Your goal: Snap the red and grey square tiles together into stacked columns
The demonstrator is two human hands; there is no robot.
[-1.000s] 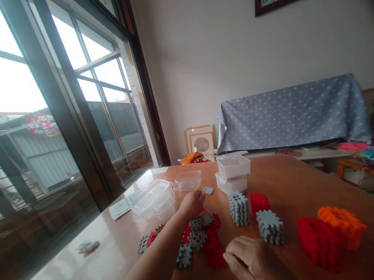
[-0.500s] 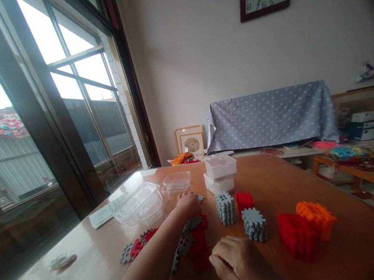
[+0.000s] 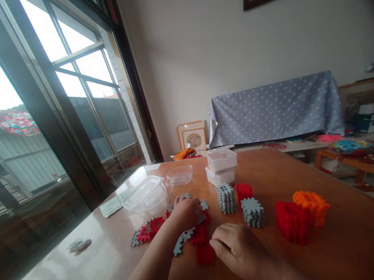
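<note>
My left hand [image 3: 188, 211] reaches over a spread of flat grey and red interlocking tiles, fingers curled down among them; what it grips, if anything, is hidden. Grey tiles [image 3: 204, 204] show just right of its fingers, and a curved grey piece [image 3: 178, 245] lies nearer me. Left of my forearm is a row of red tiles [image 3: 155, 225]. My right hand [image 3: 232, 242] rests loosely closed on the table, beside red tiles [image 3: 205, 255], with nothing visible in it.
Stacked grey tiles [image 3: 226, 199], another grey stack [image 3: 252, 212], a small red stack [image 3: 244, 191], a large red stack [image 3: 292, 222] and an orange stack [image 3: 311, 205] stand rightward. Behind are white boxes [image 3: 221, 159] and clear containers [image 3: 146, 195]. A small plastic packet [image 3: 79, 244] lies left.
My left hand has drawn back toward me from the far edge of the tile spread, uncovering grey tiles there. My right hand stays resting. The view has shifted slightly.
</note>
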